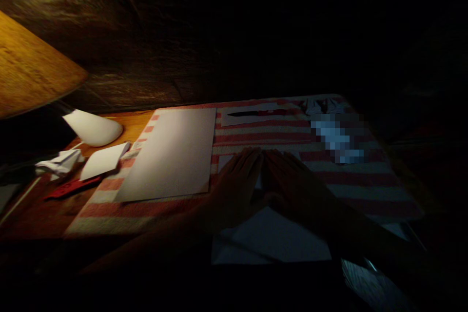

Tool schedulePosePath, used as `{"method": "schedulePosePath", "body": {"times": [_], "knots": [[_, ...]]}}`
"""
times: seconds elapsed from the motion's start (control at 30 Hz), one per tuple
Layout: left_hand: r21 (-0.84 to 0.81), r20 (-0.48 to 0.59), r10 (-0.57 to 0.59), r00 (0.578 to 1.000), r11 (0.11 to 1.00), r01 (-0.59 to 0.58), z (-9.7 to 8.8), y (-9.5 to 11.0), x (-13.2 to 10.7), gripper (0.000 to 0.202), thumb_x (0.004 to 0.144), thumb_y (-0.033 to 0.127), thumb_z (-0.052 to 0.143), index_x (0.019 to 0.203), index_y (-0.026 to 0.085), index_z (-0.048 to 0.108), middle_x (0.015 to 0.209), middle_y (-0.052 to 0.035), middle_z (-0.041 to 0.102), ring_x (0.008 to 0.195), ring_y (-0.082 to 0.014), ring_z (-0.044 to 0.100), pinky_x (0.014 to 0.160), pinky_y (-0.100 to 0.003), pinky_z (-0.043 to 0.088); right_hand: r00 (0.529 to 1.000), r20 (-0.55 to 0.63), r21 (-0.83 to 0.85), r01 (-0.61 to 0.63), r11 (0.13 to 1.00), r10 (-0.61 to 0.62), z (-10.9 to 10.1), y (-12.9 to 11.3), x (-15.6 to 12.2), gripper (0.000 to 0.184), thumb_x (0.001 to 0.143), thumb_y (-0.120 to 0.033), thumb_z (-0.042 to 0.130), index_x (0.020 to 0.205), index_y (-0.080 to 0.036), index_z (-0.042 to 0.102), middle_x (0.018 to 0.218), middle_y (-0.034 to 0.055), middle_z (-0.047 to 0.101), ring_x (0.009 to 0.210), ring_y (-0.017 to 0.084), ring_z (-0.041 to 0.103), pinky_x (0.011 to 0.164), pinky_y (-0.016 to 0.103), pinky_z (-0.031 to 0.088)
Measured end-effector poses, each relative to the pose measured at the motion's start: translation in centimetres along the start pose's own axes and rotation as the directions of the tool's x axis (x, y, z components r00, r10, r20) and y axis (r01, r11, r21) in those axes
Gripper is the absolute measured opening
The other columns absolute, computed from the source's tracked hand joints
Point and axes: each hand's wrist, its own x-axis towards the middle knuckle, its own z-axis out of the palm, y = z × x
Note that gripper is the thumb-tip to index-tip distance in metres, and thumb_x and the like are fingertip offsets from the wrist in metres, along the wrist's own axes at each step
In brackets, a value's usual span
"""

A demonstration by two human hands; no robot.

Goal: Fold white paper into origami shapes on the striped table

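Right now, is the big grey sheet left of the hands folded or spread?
Spread: the big sheet lies flat, uncreased, on the striped cloth, beside the left hand.

My left hand, right hand lie flat and cover the middle of white sheet; that part hidden. My forearms lost in shadow, cut by bottom edge. Pixelated patch on striped cloth: contents unreadable. Dark slim item at far side: too dim to identify. Lampshade cut by left edge. Shiny thing bottom right: can't tell what. Background beyond cloth black, nothing legible.
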Motion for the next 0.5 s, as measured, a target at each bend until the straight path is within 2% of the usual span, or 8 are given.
{"method": "schedulePosePath", "body": {"times": [0.13, 0.33, 0.5], "knots": [[0.006, 0.018, 0.031, 0.999, 1.0, -0.031, -0.01, 0.1, -0.4, 0.087, 0.092, 0.062, 0.055, 0.155, 0.009, 0.026, 0.159, -0.0221, 0.038, 0.148, -0.039, 0.034, 0.122, -0.056, 0.03, 1.0, 0.007, -0.028, 0.003, 1.0, -0.003, 0.87, 0.03, -0.61, 0.087, 0.098, -0.066, 0.042, 0.152, 0.001, 0.037, 0.158, 0.0254, 0.04, 0.15, 0.036, 0.032, 0.123, 0.055, 0.026], [-0.04, 0.059, 0.057, 0.997, 0.998, -0.055, 0.21, -0.2, -0.92, 0.091, 0.093, 0.061, 0.054, 0.157, 0.01, 0.017, 0.163, -0.0221, 0.031, 0.152, -0.0366, 0.027, 0.124, -0.055, 0.026, 1.0, 0.026, -0.065, 0.017, 0.998, -0.015, 0.63, -0.26, -0.87, 0.091, 0.098, -0.071, 0.033, 0.152, 0.003, 0.038, 0.159, 0.0267, 0.038, 0.15, 0.039, 0.031, 0.121, 0.06, 0.028], [-0.034, 0.059, 0.051, 0.997, 0.998, -0.049, 0.53, -0.43, -1.01, 0.095, 0.09, 0.062, 0.058, 0.158, 0.011, 0.015, 0.165, -0.0226, 0.028, 0.153, -0.0376, 0.025, 0.124, -0.056, 0.026, 0.999, 0.036, -0.071, 0.024, 0.997, -0.022, 1.0, -0.12, -1.08, 0.091, 0.097, -0.072, 0.034, 0.154, 0.0, 0.036, 0.162, 0.0239, 0.035, 0.153, 0.037, 0.024, 0.123, 0.059, 0.024]]}}
